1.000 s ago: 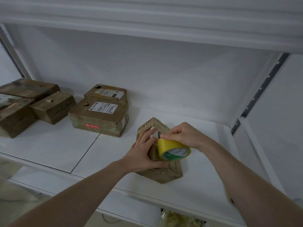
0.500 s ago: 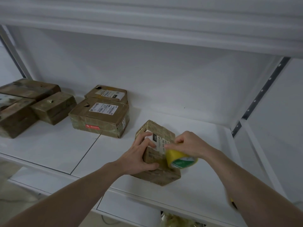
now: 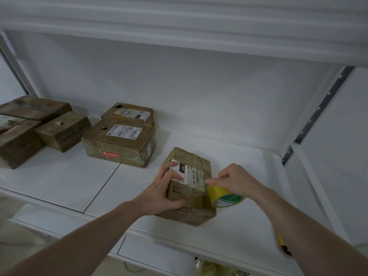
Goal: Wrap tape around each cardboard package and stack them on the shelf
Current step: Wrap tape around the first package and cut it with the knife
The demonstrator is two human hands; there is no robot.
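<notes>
Count of cardboard packages on the white shelf (image 3: 59,182): seven visible. One package (image 3: 191,186) sits between the two hands, resting on the shelf near its front edge, label side up. Two labelled packages lie up and to the left of the left hand: the nearer labelled package (image 3: 119,142), with a red sticker on its front face, and a rear labelled package (image 3: 128,113) directly behind and touching it. Four more form a dark cluster (image 3: 33,126) well apart at far left, packed against one another; the leftmost are cut off by the frame edge.

One yellow tape roll (image 3: 224,197), green and white on its inner face.

Left hand (image 3: 161,194): fingers spread over the package's top and left face, thumb curled round the near lower edge, holding it steady. Right hand (image 3: 235,180): closed round the tape roll, pressing it against the package's right face, thumb tip at the package's top right edge.

Edges: the shelf's front lip runs just below both wrists. A seam (image 3: 101,188) divides the shelf surface left of the left hand. A perforated metal upright (image 3: 318,108) stands beyond the right hand at the right rear corner.

Open room: bare shelf lies behind the held package to the back wall, to the right of the right hand, and between the left hand and the nearer labelled package.
</notes>
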